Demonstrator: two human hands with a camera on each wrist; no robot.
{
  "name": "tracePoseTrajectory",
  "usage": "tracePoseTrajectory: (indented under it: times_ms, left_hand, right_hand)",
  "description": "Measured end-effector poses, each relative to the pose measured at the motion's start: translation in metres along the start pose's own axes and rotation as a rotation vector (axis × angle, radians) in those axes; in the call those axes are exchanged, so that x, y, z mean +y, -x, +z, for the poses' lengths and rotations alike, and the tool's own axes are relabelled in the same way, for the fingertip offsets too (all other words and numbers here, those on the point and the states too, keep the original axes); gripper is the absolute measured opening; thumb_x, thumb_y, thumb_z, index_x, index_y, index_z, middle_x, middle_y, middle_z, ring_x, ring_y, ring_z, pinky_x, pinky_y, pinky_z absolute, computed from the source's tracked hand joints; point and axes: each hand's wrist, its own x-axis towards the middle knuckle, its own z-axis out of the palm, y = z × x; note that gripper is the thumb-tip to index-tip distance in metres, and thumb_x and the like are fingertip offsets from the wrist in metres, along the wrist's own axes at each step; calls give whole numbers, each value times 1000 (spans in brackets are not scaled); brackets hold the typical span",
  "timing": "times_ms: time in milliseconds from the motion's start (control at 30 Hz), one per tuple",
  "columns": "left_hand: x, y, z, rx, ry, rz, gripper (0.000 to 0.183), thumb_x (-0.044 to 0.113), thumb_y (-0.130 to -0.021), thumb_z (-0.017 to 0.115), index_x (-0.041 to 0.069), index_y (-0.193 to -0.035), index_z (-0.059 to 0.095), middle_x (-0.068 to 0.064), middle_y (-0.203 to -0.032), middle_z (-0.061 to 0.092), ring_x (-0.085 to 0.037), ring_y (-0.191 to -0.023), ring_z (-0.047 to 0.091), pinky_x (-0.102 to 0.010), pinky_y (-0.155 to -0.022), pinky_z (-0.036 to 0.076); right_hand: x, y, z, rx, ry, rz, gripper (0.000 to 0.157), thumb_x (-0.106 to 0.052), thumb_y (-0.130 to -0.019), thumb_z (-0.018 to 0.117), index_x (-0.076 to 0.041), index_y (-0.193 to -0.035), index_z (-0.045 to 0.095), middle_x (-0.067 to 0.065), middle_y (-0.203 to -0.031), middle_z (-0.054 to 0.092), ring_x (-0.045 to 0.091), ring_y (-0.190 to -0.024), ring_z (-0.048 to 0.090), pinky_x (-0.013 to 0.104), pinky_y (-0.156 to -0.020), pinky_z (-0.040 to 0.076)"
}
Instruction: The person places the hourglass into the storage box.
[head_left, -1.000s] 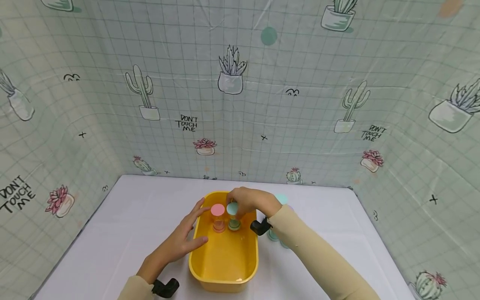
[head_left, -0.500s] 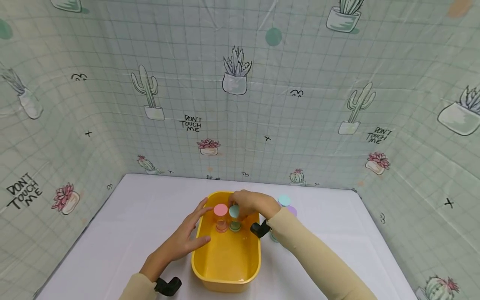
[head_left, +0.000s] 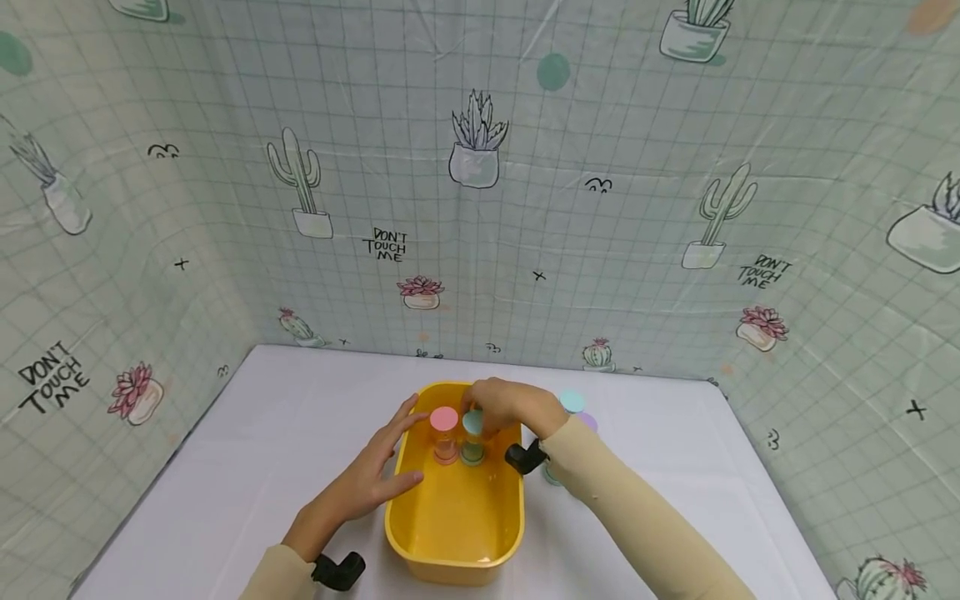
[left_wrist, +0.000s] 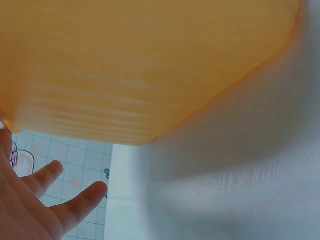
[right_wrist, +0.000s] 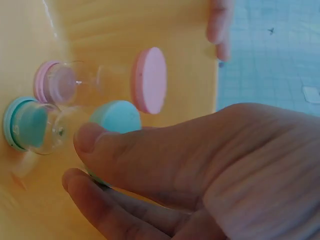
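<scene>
Inside the yellow plastic basin (head_left: 453, 533), a pink hourglass (head_left: 444, 433) and a teal-green hourglass (head_left: 472, 450) stand upright side by side near the far end. My right hand (head_left: 504, 406) reaches over the basin's right rim and pinches the green one by its upper cap. In the right wrist view the thumb covers part of that teal cap (right_wrist: 119, 116), while the pink cap (right_wrist: 152, 80) is close by, untouched by that hand. My left hand (head_left: 367, 475) is spread along the left rim, its fingertips close to the pink hourglass, holding nothing.
More hourglasses stand on the white table (head_left: 322, 417) right of the basin, partly hidden by my right sleeve; a teal cap (head_left: 572, 402) and a purple cap (head_left: 588, 421) show. A printed cactus cloth (head_left: 487, 233) hangs behind and on both sides.
The head view has turned slightly, so everything sits a little farther right. Both hands and the two hourglasses in the basin keep nearly the same places relative to it.
</scene>
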Motion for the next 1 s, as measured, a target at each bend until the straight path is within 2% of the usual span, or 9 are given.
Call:
tracePoseTrajectory:
  times_ms: [133, 300, 400, 500, 633, 800, 1000]
  left_hand:
    - [1, -1, 0, 1, 14, 6, 70, 34, -96, 66, 15, -157, 38, -10, -175, 8, -52, -153, 20, -81, -102, 37]
    - [2, -1, 2, 10, 13, -4, 71, 38, -95, 66, 15, -157, 38, -9, -175, 8, -52, -153, 21, -80, -103, 38]
    - [3, -2, 3, 17, 8, -5, 72, 40, -95, 65, 15, -157, 38, -9, -175, 8, -51, -153, 22, -79, -103, 40]
    - [3, -2, 3, 19, 13, -6, 71, 40, -94, 65, 18, -157, 39, -9, -175, 9, -51, -153, 22, -79, -103, 40]
    - [3, -2, 2, 21, 17, -11, 71, 41, -94, 66, 19, -156, 39, -7, -175, 9, -51, -154, 22, -79, -103, 39]
    - [1, -1, 2, 24, 11, -10, 71, 40, -94, 66, 19, -156, 39, -7, -175, 9, -51, -153, 23, -79, -102, 40]
    - [0, -1, 2, 24, 12, -12, 71, 40, -94, 66, 20, -157, 39, -7, -175, 9, -50, -154, 23, -79, -102, 40]
  right_hand:
    - [1, 13, -10, 46, -47, -33, 36, -9, -88, 79, -12, -123, 71, 8, -122, 70, 24, -109, 64, 40, -97, 57]
    - [13, 45, -28, 177, -180, -138, 38, -14, -97, 70, -5, -134, 64, 15, -133, 67, 33, -120, 66, 45, -100, 57]
    - [28, 66, -32, 292, -240, -192, 40, -21, -101, 67, -6, -137, 61, 14, -137, 65, 35, -123, 64, 48, -102, 56]
    - [48, 83, -32, 405, -245, -214, 44, -25, -101, 66, -6, -140, 59, 14, -140, 63, 37, -129, 60, 51, -105, 53]
    - [79, 97, -26, 497, -213, -194, 51, -26, -99, 68, -4, -144, 56, 16, -146, 60, 39, -133, 56, 55, -105, 52]
    - [114, 109, -12, 517, -188, -145, 63, -31, -96, 72, -4, -149, 50, 17, -151, 54, 41, -135, 53, 57, -105, 51]
    - [147, 124, 6, 499, -259, -84, 78, -37, -95, 74, -5, -156, 38, 21, -158, 44, 49, -138, 49, 60, -106, 50]
